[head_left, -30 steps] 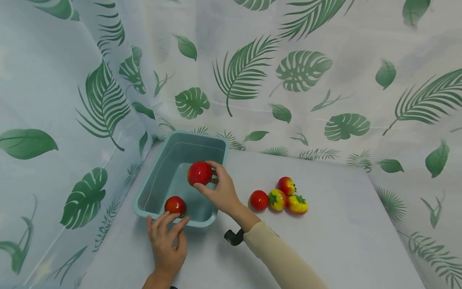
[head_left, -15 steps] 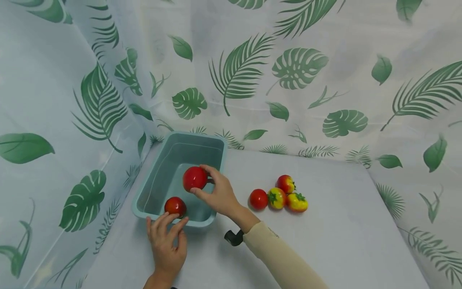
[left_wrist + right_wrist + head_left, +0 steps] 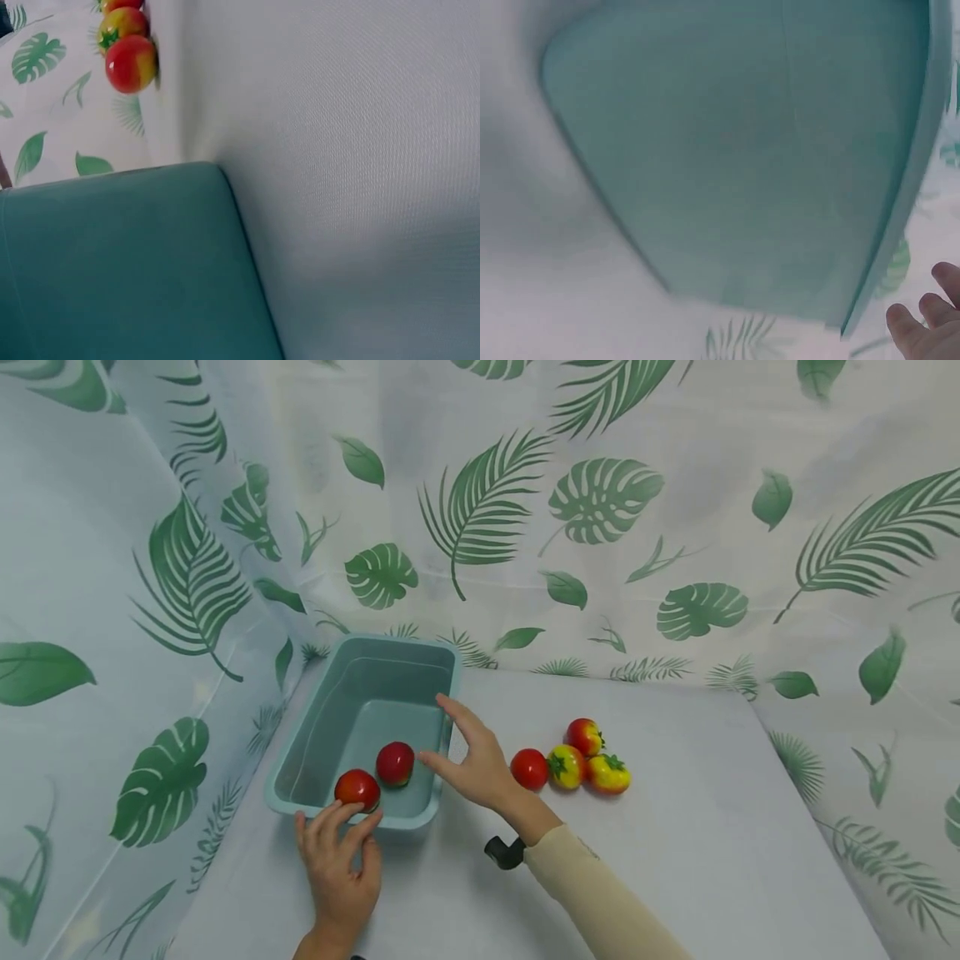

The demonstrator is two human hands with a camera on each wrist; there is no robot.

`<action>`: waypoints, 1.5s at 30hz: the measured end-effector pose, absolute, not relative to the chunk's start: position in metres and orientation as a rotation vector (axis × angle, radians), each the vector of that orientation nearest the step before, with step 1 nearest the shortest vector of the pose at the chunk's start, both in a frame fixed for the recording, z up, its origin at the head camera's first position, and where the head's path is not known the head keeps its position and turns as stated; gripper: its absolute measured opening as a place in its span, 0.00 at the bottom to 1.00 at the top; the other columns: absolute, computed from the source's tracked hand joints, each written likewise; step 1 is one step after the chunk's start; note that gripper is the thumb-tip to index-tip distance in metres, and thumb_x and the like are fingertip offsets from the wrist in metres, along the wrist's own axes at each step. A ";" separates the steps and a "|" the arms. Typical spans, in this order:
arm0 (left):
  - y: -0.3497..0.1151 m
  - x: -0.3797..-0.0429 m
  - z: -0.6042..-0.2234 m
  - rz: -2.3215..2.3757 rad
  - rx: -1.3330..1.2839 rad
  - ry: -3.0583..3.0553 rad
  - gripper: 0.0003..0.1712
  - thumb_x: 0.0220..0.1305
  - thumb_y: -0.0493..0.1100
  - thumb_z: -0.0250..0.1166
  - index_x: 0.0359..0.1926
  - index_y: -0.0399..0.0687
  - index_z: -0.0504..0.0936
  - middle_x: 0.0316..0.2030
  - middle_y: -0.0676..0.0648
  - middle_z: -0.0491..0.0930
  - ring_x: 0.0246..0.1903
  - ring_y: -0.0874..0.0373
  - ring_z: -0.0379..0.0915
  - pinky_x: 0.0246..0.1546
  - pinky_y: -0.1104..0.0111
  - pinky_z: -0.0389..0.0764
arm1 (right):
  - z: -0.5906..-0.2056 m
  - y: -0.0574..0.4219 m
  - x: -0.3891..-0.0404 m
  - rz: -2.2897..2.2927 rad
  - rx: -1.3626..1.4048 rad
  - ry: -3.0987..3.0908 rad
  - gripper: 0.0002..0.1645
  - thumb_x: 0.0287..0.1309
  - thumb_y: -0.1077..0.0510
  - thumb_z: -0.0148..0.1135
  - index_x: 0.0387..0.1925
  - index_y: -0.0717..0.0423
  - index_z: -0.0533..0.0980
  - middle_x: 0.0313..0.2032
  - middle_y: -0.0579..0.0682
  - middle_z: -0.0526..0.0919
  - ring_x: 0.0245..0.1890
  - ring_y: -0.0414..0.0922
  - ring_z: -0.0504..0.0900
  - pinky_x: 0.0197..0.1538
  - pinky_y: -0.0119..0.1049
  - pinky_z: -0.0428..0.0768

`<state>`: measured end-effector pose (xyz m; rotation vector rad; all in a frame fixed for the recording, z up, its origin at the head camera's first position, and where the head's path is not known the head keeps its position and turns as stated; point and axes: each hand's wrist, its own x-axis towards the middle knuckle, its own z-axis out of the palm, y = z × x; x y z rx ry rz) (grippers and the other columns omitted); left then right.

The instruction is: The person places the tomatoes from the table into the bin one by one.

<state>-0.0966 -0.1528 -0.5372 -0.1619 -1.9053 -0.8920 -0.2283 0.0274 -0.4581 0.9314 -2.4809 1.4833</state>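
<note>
Two red toy tomatoes lie near the front of the blue-green plastic basin (image 3: 390, 718): a front-left tomato (image 3: 357, 787) and a second tomato (image 3: 395, 763) just behind it to the right. My left hand (image 3: 341, 868) rests at the basin's front rim, its relaxed fingertips right at the front-left tomato and overlapping its lower edge. Over the basin's right rim, my right hand (image 3: 480, 764) has thumb and fingers spread, with nothing between them. The right wrist view catches only some fingertips (image 3: 907, 326) of it beside the basin wall (image 3: 727, 150).
Right of the basin, a group of toy fruits sits on the white table (image 3: 675, 860): a red tomato (image 3: 529, 769), a yellow-and-red one (image 3: 566, 767), another behind (image 3: 585, 737) and a yellow one (image 3: 609, 774). A leaf-patterned curtain (image 3: 510, 610) closes off the back and left.
My right hand has lowered its tomato into the basin, let go of it and drawn back right to the rim. The left hand has stayed at the front rim.
</note>
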 end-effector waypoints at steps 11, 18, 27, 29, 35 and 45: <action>-0.152 -0.095 -0.537 -0.901 -0.145 -1.915 0.16 0.51 0.34 0.57 0.38 0.43 0.88 0.42 0.39 0.80 0.54 0.41 0.67 0.65 0.36 0.37 | -0.479 0.102 -0.247 1.421 0.610 -2.508 0.41 0.57 0.49 0.67 0.70 0.48 0.63 0.68 0.49 0.67 0.67 0.48 0.66 0.65 0.52 0.68; -0.152 -0.095 -0.536 -0.904 -0.139 -1.902 0.15 0.51 0.34 0.57 0.37 0.42 0.88 0.42 0.39 0.80 0.55 0.44 0.66 0.65 0.37 0.38 | -0.506 0.136 -0.245 1.328 0.384 -2.569 0.30 0.58 0.57 0.66 0.62 0.55 0.71 0.61 0.52 0.73 0.61 0.52 0.72 0.60 0.52 0.74; -0.152 -0.097 -0.536 -0.899 -0.138 -1.893 0.15 0.51 0.34 0.57 0.36 0.42 0.88 0.42 0.39 0.80 0.53 0.39 0.67 0.64 0.35 0.38 | -0.534 0.143 -0.236 1.087 0.308 -2.832 0.38 0.53 0.58 0.69 0.65 0.52 0.68 0.63 0.53 0.70 0.63 0.53 0.68 0.62 0.54 0.71; -0.152 -0.097 -0.537 -0.894 -0.143 -1.887 0.15 0.51 0.34 0.57 0.36 0.42 0.88 0.42 0.39 0.80 0.52 0.38 0.67 0.64 0.35 0.38 | -0.538 0.141 -0.234 1.041 0.309 -2.878 0.40 0.51 0.58 0.71 0.67 0.52 0.67 0.64 0.55 0.68 0.64 0.54 0.67 0.61 0.56 0.71; -0.152 -0.097 -0.537 -0.888 -0.146 -1.892 0.15 0.51 0.34 0.57 0.37 0.43 0.88 0.42 0.40 0.80 0.52 0.39 0.67 0.65 0.37 0.38 | -0.547 0.136 -0.231 0.950 0.354 -2.938 0.44 0.49 0.60 0.73 0.68 0.53 0.66 0.68 0.57 0.65 0.66 0.58 0.66 0.61 0.57 0.70; -0.153 -0.095 -0.537 -0.895 -0.150 -1.909 0.15 0.52 0.34 0.57 0.37 0.43 0.88 0.42 0.41 0.80 0.53 0.40 0.67 0.64 0.35 0.38 | -0.561 0.132 -0.227 0.722 0.554 -2.840 0.39 0.44 0.64 0.75 0.61 0.55 0.74 0.59 0.59 0.72 0.58 0.57 0.73 0.58 0.52 0.76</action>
